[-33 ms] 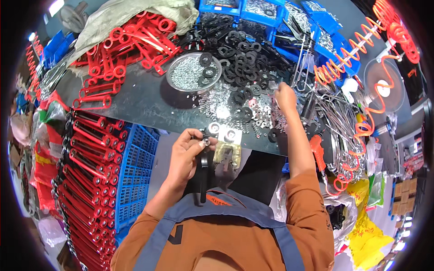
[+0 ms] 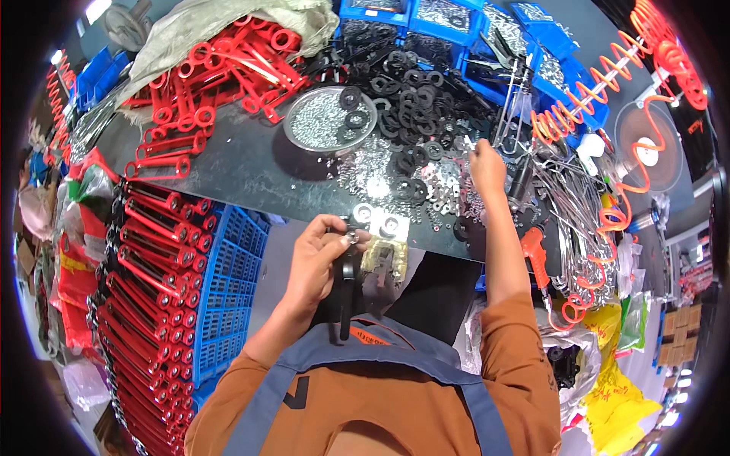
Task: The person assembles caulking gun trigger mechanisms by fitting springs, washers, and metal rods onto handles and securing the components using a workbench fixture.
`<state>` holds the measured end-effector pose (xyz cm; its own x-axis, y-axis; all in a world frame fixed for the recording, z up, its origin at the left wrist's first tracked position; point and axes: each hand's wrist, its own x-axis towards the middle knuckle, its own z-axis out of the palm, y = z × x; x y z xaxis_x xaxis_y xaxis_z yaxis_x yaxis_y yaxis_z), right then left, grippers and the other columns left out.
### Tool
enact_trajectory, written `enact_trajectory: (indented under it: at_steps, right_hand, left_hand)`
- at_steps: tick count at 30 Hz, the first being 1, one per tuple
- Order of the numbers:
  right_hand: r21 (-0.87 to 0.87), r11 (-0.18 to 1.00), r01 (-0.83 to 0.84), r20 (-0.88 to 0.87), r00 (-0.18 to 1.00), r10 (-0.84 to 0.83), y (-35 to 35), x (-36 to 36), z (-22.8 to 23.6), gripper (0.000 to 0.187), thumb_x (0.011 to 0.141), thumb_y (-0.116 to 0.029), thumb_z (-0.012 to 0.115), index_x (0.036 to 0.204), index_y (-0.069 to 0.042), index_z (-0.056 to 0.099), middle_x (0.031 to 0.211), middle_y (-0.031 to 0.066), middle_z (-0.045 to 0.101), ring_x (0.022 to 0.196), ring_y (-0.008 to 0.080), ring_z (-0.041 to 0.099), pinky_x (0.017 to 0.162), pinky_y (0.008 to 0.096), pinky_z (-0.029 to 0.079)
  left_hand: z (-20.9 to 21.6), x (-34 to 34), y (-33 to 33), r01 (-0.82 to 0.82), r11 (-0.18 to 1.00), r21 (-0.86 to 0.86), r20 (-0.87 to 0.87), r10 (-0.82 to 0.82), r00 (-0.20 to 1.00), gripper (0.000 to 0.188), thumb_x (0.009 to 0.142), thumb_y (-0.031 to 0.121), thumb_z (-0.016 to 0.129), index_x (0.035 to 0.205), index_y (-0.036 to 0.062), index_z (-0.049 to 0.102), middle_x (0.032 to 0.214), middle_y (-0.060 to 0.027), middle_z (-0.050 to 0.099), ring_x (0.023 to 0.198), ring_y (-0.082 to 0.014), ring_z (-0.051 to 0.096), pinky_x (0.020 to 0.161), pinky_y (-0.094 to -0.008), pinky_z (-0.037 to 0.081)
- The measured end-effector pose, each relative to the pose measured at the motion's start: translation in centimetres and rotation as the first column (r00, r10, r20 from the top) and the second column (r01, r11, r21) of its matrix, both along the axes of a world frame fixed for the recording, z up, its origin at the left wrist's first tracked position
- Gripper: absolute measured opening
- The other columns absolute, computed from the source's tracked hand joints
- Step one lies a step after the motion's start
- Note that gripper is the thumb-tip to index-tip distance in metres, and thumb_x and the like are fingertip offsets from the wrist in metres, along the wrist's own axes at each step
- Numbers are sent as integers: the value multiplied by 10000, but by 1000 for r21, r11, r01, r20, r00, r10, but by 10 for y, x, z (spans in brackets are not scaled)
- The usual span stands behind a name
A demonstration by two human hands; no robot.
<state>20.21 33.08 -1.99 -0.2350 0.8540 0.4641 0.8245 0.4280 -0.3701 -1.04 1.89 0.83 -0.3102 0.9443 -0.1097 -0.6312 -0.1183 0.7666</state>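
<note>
Near the table's front edge, my left hand (image 2: 310, 262) is closed on a black long-handled part (image 2: 347, 292), which hangs down from my fingers. Under my thumb, at its upper end, a small shiny metal piece (image 2: 352, 238) shows. My right hand (image 2: 488, 173) reaches out over the right side of the table, fingertips pinched together. A small pale piece (image 2: 469, 142) shows at those fingertips, too small to name. Black rings (image 2: 414, 99) lie in a heap to its left, and small metal parts (image 2: 445, 194) are scattered nearer to me.
A metal bowl (image 2: 299, 125) of small silvery parts stands mid-table. Red ring-ended handles (image 2: 182, 106) pile up at the far left; more fill a blue crate (image 2: 228, 292). Blue bins (image 2: 445, 34) line the back. At right are metal rods (image 2: 570, 205), an orange air gun (image 2: 535, 254) and coiled hoses (image 2: 585, 99).
My right hand has shifted slightly right, and the pale piece at its fingertips shows more plainly. My left hand keeps its hold on the black part.
</note>
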Motion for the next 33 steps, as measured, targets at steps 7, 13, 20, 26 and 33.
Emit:
enact_trajectory:
  at_steps: [7,13,20,26,33]
  right_hand:
    - [9,822,-570,-484,717,502,-229,-17,66,142,746,20,701,882,-14,679,763,63,597,626,158,554,568,277,445]
    - [274,643,-715,-263,587,765,-251,-29,56,273,710,67,707,971,-3,668,803,99,600,697,238,583,569,309,459]
    - [128,681,-721,-308,623,719,-259,-30,60,299,677,78,710,967,20,671,808,93,600,613,212,572,525,286,475]
    - [544,532,-649,90,676,731,-257,-25,30,368,625,82,700,990,91,652,818,104,581,637,224,573,529,292,482]
    - [224,726,-651,-353,640,683,-227,5,24,403,719,41,716,1111,20,630,951,124,654,759,236,637,692,306,526]
  left_hand:
    - [-10,19,9,88,994,-70,-8,-89,996,160,861,-25,516,1011,11,473,947,-206,658,793,-183,648,718,-287,535]
    - [-14,27,5,68,997,-31,-146,-72,987,147,851,15,553,980,-8,488,770,-153,657,577,-149,606,451,-291,507]
    - [-18,29,-1,94,994,-62,-174,-104,979,134,852,18,553,971,-4,495,713,-124,637,507,-129,571,457,-273,493]
    - [-4,27,1,410,907,100,-41,-408,912,374,850,34,639,1171,-2,450,1159,-184,612,1068,-189,592,913,-316,480]
    - [-4,23,3,279,960,7,-65,-278,958,767,715,28,755,1360,-15,341,1167,-209,601,1028,-231,617,890,-328,500]
